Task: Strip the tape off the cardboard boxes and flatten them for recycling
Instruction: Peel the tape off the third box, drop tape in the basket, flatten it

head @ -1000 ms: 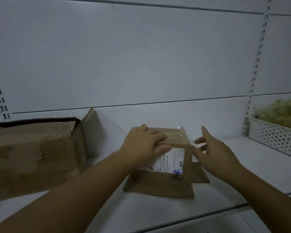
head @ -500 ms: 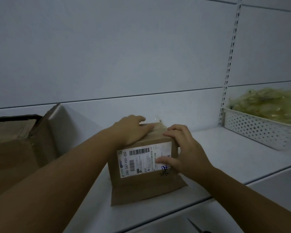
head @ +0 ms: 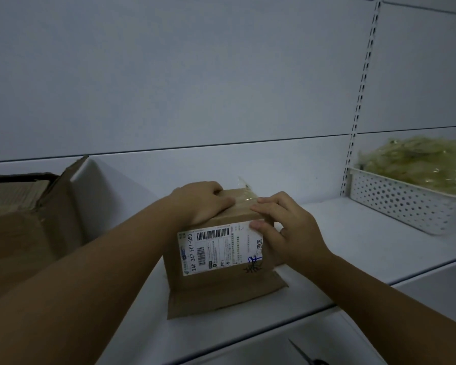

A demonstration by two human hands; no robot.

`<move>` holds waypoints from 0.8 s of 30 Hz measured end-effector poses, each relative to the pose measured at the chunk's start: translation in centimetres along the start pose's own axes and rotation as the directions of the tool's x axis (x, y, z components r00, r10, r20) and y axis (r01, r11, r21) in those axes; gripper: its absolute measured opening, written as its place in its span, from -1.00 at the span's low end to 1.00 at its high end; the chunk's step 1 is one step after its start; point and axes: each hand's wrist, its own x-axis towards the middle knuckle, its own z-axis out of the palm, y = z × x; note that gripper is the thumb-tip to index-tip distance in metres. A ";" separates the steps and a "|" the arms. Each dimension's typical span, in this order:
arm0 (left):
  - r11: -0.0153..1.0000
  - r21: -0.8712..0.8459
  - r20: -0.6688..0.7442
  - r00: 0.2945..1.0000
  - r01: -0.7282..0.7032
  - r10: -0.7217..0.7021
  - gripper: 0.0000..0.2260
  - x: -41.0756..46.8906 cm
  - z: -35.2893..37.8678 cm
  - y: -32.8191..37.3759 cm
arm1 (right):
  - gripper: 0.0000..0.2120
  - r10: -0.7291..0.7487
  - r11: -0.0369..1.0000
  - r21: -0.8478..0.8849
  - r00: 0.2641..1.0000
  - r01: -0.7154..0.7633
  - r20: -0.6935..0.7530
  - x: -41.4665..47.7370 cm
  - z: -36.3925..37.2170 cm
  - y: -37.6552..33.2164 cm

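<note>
A small brown cardboard box stands on the white shelf, its white shipping label facing me. Clear tape runs over its top, with a loose end sticking up at the back. My left hand lies flat on the top left of the box, pressing it down. My right hand wraps the box's top right corner, fingers on the top edge by the tape and thumb on the label. Bottom flaps splay out on the shelf.
A large open cardboard box sits at the left, one flap raised. A white perforated basket holding crumpled clear tape stands at the right. A dark pointed tool, perhaps scissors, shows on the lower shelf at the bottom edge.
My right hand came in from the side and took hold of the box's top right corner. The view shifted left and closer; the box now shows its label squarely.
</note>
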 end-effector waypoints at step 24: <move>0.998 -0.042 -0.035 0.998 -0.049 0.048 -0.57 -0.6 -0.2 -0.5 | -0.49 0.569 0.687 0.240 0.714 -0.685 0.409 1.8 -3.0 -0.4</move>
